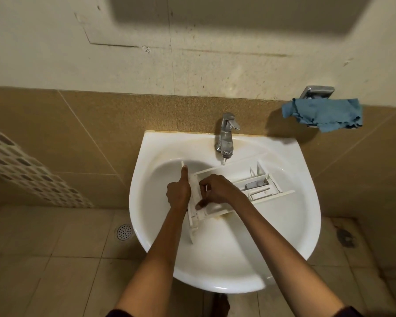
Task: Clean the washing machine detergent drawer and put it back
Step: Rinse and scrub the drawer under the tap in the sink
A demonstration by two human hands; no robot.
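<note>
White plastic: the detergent drawer (256, 179) lies slanted in the sink (272, 236) basin, below the tap (225, 133).
Left grip: the left hand (178, 192) clasps the drawer's front panel, thumb up along it.
Right grip: the right hand (217, 191) curls onto the drawer's front compartment, hiding its inside.
Wall: a blue cloth (322, 114) drapes a chrome holder (318, 91), mostly covering it.

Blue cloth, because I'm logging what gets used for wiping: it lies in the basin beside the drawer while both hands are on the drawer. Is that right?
Not quite. The head view shows the blue cloth hanging on the chrome holder up right of the tap, not in the basin. The left hand and right hand are on the drawer.
</note>
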